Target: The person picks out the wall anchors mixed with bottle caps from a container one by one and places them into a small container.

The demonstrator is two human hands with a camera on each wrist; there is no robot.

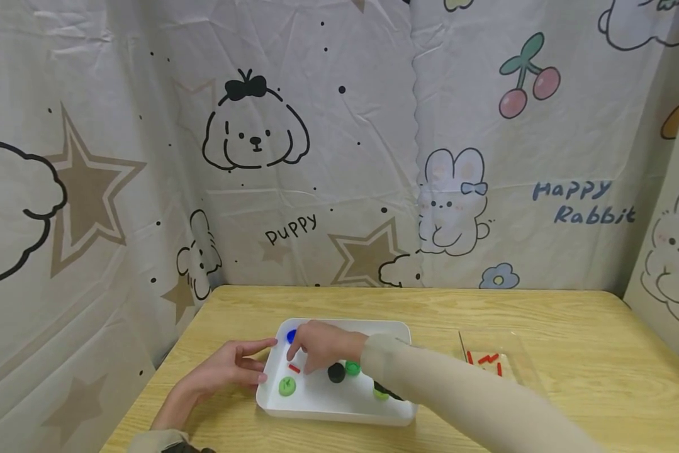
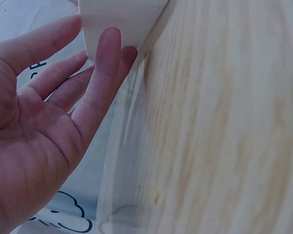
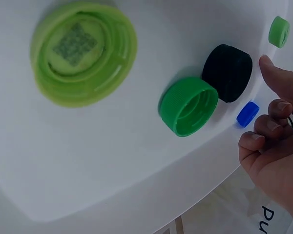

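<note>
A white tray (image 1: pixel 316 412) on the table holds several plastic bottle caps. My left hand (image 1: pixel 226 366) is at the tray's left end, fingers extended and fingertips at its outer wall; in the left wrist view the same hand (image 2: pixel 53 112) has its palm turned up. Over the tray's left half, my right hand (image 1: pixel 323 345) reaches down with thumb and index finger apart, around a small red stick (image 1: pixel 294 369). Beside that hand are a blue cap (image 1: pixel 291 336) and a light green cap (image 1: pixel 287 386). In the right wrist view, the right hand's other fingers (image 3: pixel 271 127) are bent and nothing shows between them.
A black cap (image 1: pixel 336 372), a green cap (image 1: pixel 353 368) and a larger light green cap (image 3: pixel 83 53) lie further right in the tray. To the tray's right, a clear container (image 1: pixel 511 343) holds several red sticks (image 1: pixel 489 358). A patterned curtain (image 1: pixel 362 157) hangs behind the table.
</note>
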